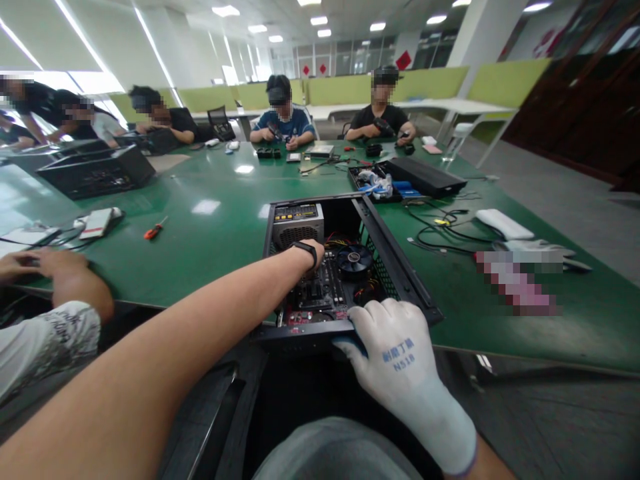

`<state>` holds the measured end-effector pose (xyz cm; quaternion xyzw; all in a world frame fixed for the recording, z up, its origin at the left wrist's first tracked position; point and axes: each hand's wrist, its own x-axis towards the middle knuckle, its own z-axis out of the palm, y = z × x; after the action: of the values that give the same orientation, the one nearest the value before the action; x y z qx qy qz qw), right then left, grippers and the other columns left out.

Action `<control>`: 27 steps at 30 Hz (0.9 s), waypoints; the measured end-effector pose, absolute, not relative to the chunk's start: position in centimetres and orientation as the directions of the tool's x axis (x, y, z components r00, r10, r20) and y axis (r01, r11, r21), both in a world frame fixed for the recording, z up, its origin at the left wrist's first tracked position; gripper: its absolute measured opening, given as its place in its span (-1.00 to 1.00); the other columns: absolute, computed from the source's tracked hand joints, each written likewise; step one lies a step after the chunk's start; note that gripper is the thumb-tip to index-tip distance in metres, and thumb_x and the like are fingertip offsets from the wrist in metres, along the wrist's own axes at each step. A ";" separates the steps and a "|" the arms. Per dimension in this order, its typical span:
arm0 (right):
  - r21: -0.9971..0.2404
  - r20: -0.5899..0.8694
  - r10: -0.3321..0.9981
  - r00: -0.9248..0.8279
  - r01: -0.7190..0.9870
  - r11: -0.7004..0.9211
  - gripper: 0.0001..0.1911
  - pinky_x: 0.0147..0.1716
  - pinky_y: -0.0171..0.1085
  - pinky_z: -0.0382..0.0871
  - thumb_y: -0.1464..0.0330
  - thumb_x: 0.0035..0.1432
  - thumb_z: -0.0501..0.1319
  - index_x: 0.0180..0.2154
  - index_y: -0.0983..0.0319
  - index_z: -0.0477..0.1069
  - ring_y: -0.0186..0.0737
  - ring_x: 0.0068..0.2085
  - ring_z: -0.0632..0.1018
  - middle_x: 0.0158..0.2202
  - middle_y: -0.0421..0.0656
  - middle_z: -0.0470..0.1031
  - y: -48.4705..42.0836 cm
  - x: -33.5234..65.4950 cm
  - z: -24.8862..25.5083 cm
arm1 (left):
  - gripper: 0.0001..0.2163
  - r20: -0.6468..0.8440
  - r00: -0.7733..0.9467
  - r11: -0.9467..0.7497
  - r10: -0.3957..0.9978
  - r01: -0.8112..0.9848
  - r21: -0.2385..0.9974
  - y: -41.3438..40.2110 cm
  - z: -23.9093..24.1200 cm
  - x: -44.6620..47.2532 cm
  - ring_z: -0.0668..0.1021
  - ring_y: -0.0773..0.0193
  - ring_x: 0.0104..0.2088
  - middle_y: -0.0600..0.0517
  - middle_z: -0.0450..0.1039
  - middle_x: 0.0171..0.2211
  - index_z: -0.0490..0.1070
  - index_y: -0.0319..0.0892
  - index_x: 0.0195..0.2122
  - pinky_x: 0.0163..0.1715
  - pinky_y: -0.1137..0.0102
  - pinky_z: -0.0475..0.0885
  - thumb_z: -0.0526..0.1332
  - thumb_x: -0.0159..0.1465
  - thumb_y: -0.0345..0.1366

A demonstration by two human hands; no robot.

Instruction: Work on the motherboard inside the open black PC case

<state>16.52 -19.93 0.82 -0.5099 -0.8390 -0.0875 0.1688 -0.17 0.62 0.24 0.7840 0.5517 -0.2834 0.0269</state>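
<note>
An open black computer case (397,267) lies on the green table (210,247), its near end over the table's edge. Inside I see a power supply (295,223), a round cooler fan (353,257) and the motherboard (320,297). My bare left hand (311,248), with a black band on the wrist, reaches down into the case beside the power supply; its fingers are hidden. My right hand (395,347), in a white glove, is closed over the case's near edge.
A red screwdriver (154,230) lies to the left. Black cables (445,233) and a white box (503,224) lie to the right. Other cases (95,172) (423,177) stand farther off. A co-worker's hand (60,270) rests at the left; several people sit opposite.
</note>
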 end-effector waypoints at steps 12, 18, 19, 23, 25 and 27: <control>-0.021 0.368 0.827 -0.425 0.885 0.465 -0.70 -0.29 -0.14 -0.07 0.11 0.08 0.31 -0.23 0.15 0.42 -0.08 -0.29 0.31 -0.35 -0.14 0.42 -20.0 16.6 0.9 | -0.32 -0.466 0.215 -0.353 0.858 0.907 -0.231 0.5 0.7 -0.4 0.61 -0.03 -0.07 -0.26 0.57 -0.06 0.55 -0.25 0.01 -0.10 0.36 0.50 0.53 -0.21 -0.19; -0.006 0.366 0.827 -0.427 0.887 0.461 -0.69 -0.30 -0.14 -0.07 0.10 0.08 0.31 -0.23 0.15 0.42 -0.06 -0.29 0.32 -0.37 -0.13 0.41 -19.9 16.5 1.0 | -0.36 -0.472 0.229 -0.380 0.852 0.889 -0.255 1.2 0.0 -0.5 0.60 -0.03 -0.07 -0.23 0.58 -0.08 0.56 -0.20 -0.01 -0.08 0.32 0.50 0.53 -0.19 -0.20; -0.002 0.365 0.826 -0.429 0.887 0.462 -0.69 -0.30 -0.14 -0.07 0.10 0.07 0.31 -0.23 0.15 0.42 -0.06 -0.29 0.32 -0.37 -0.13 0.41 -19.9 16.5 1.0 | -0.36 -0.472 0.227 -0.378 0.852 0.890 -0.254 1.2 -0.1 -0.5 0.60 -0.03 -0.06 -0.24 0.58 -0.07 0.56 -0.21 -0.01 -0.07 0.31 0.50 0.53 -0.19 -0.20; 0.005 0.369 0.823 -0.432 0.886 0.463 -0.69 -0.30 -0.14 -0.07 0.10 0.08 0.31 -0.23 0.16 0.43 -0.08 -0.30 0.32 -0.37 -0.13 0.42 -20.0 16.6 0.9 | -0.35 -0.466 0.221 -0.364 0.857 0.899 -0.243 1.3 -0.2 -0.5 0.60 -0.05 -0.05 -0.25 0.57 -0.06 0.56 -0.23 -0.01 -0.04 0.29 0.49 0.52 -0.19 -0.18; 0.009 0.377 0.819 -0.433 0.886 0.464 -0.69 -0.30 -0.15 -0.08 0.10 0.07 0.31 -0.24 0.17 0.43 -0.09 -0.30 0.31 -0.38 -0.13 0.41 -20.0 16.6 0.9 | -0.35 -0.470 0.224 -0.373 0.854 0.893 -0.252 1.3 -0.2 -0.6 0.60 -0.05 -0.07 -0.25 0.57 -0.07 0.57 -0.26 -0.02 -0.06 0.30 0.50 0.53 -0.20 -0.21; 0.009 0.378 0.818 -0.433 0.886 0.465 -0.68 -0.31 -0.15 -0.08 0.10 0.07 0.31 -0.24 0.17 0.44 -0.11 -0.31 0.31 -0.38 -0.13 0.42 -20.0 16.6 0.9 | -0.35 -0.474 0.231 -0.387 0.849 0.884 -0.262 1.3 -0.3 -0.6 0.61 -0.06 -0.08 -0.27 0.57 -0.08 0.57 -0.30 -0.03 -0.09 0.31 0.51 0.54 -0.21 -0.24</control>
<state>16.58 -20.00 0.94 -0.5070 -0.8402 -0.1036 0.1624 -0.62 1.30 -0.26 0.7840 0.5529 -0.2807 0.0311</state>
